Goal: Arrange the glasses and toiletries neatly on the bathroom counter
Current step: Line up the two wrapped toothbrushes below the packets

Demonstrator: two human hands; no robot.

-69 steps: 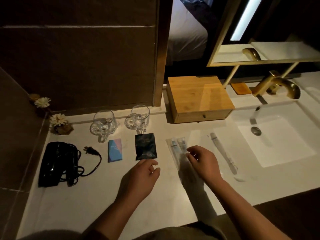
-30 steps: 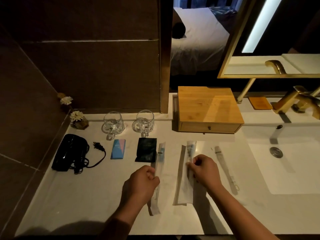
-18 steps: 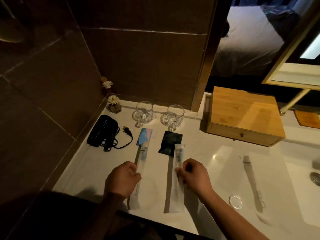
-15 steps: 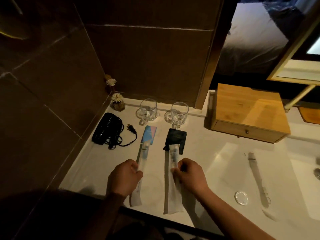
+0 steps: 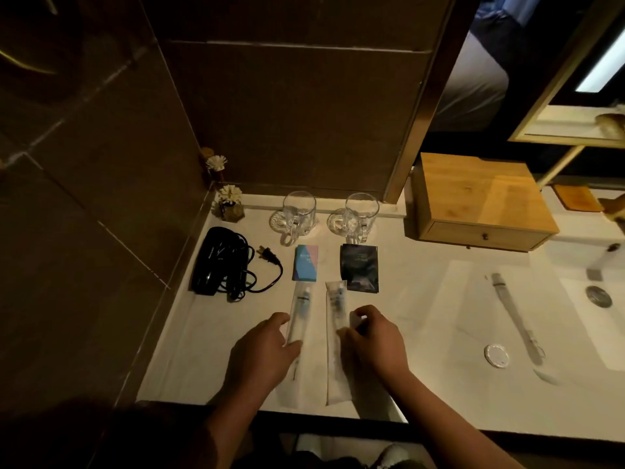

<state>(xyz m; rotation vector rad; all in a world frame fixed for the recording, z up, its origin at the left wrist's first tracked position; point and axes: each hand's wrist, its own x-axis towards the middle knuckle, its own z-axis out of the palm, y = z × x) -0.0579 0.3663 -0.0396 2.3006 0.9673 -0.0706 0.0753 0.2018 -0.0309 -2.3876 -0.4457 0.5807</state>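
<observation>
Two clear glass mugs, one at the left [image 5: 299, 211] and one at the right [image 5: 361, 213], stand at the back of the white counter [image 5: 422, 316]. In front of them lie a blue sachet [image 5: 305, 267] and a black sachet [image 5: 359, 267]. Two long clear toothbrush packets lie side by side below the sachets. My left hand [image 5: 263, 353] pinches the left packet [image 5: 300, 309] and my right hand [image 5: 373, 340] pinches the right packet [image 5: 335, 306]. Both packets rest flat on the counter.
A black hair dryer [image 5: 216, 262] with coiled cord lies at the left by the wall. A wooden drawer box [image 5: 473, 201] stands at the back right. A third wrapped item [image 5: 514, 316] and a small round cap [image 5: 496, 355] lie near the sink [image 5: 598, 296]. Small flower ornaments [image 5: 230, 204] fill the back corner.
Both hands slid the two toothbrush packets left, from beside the black sachet to below the two sachets. The packets now lie closer together and more parallel. The view swung left.
</observation>
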